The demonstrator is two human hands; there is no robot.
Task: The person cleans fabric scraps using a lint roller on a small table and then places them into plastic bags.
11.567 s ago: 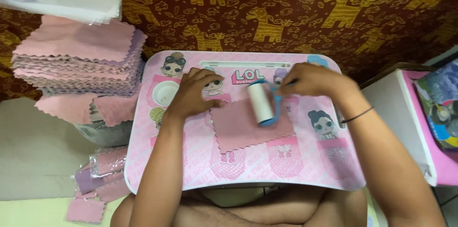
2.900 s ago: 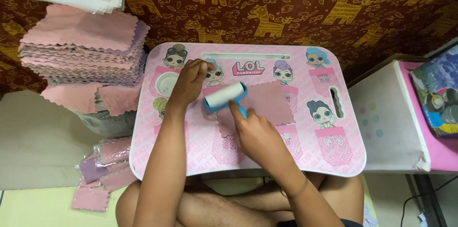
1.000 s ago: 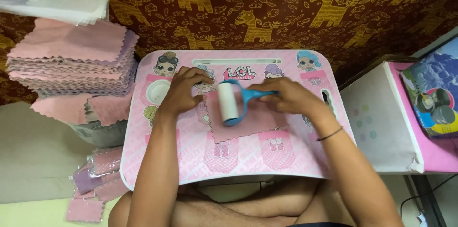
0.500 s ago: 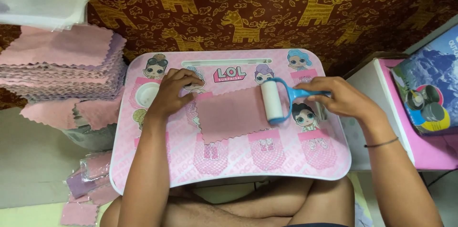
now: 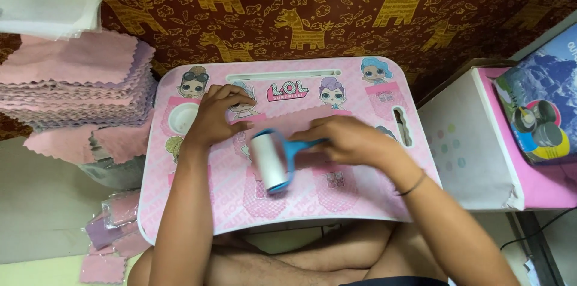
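A small pink lap table [image 5: 204,208] with cartoon doll pictures stands over my legs. A pink cloth square with zigzag edges [image 5: 303,123] lies flat on its middle. My left hand [image 5: 213,114] presses down on the cloth's left edge, fingers bent. My right hand [image 5: 345,138] grips the blue handle of a lint roller [image 5: 268,161], whose white roll rests on the left part of the cloth, close to my left hand.
A tall stack of pink cloths [image 5: 72,84] sits left of the table, with bagged cloths [image 5: 114,223] on the floor below. A white box [image 5: 469,147] and a pink surface with a picture box [image 5: 541,111] stand at right. A patterned brown cloth [image 5: 336,15] hangs behind.
The lint roller has rolled from the cloth's right side to its left side, toward my left hand. My left hand has stayed on the cloth's edge.
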